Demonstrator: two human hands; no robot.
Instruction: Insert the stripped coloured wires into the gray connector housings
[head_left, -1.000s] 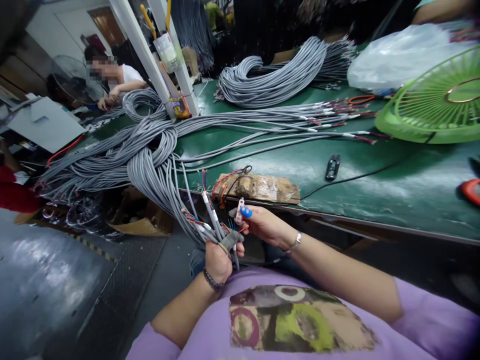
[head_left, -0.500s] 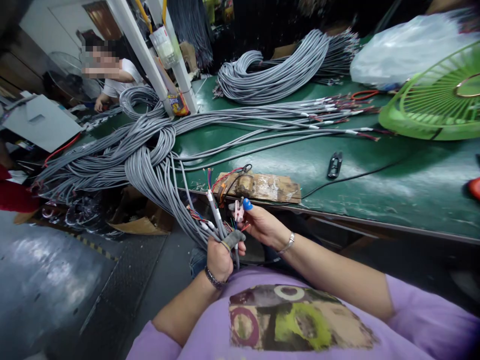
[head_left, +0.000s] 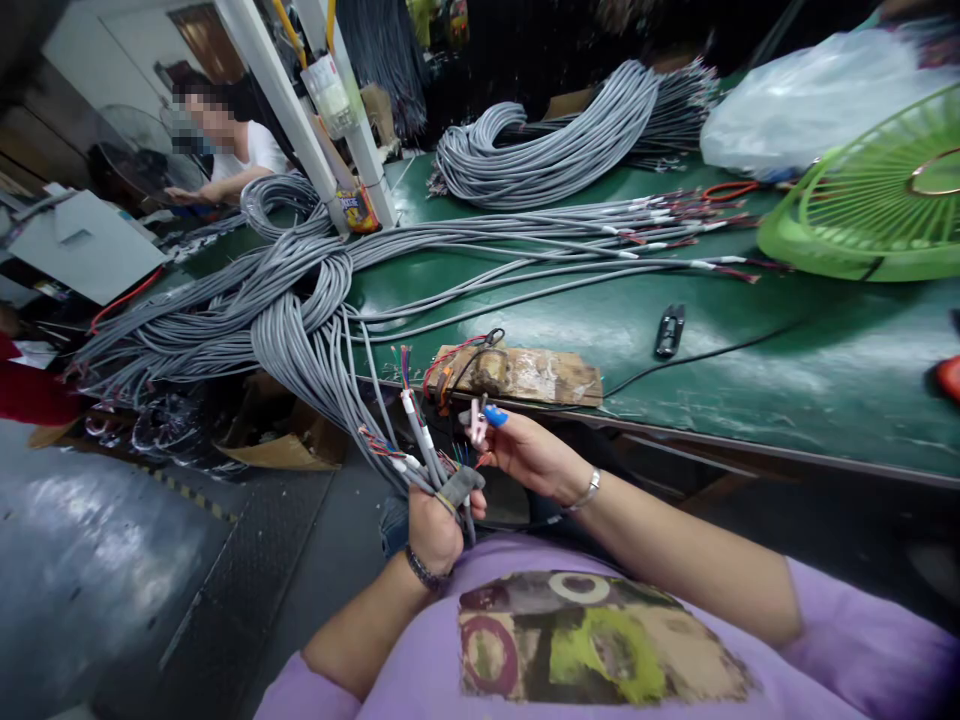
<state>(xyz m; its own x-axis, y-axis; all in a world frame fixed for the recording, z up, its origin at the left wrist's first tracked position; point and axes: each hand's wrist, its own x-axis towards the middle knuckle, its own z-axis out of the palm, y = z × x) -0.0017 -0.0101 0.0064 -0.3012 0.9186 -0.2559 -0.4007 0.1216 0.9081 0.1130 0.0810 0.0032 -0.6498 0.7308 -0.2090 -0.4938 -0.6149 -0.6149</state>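
Observation:
My left hand (head_left: pixel 436 530) is closed around several grey cables (head_left: pixel 420 440), a dark grey cover on its thumb. White bands mark the cable ends, and thin coloured wires (head_left: pixel 406 365) fan out of them. Close by on the right, my right hand (head_left: pixel 536 455) pinches a small pink clip (head_left: pixel 478 424) between thumb and fingers. A blue cover (head_left: pixel 495 414) sits on that thumb. The clip is just above the wire ends by my left hand; whether it touches them I cannot tell.
A wooden block (head_left: pixel 525 374) lies on the green table's (head_left: pixel 825 400) front edge. Behind are black thread snips (head_left: pixel 670 331), a green fan (head_left: pixel 862 215), a plastic bag (head_left: pixel 810 105) and a cable coil (head_left: pixel 547 150). Cables drape over the edge at left. A person (head_left: pixel 240 150) sits beyond the posts.
My left hand and its cables have shifted slightly left and up. My right hand stays on the pink clip, thumb tilted more sideways. The person at the back has raised their arm.

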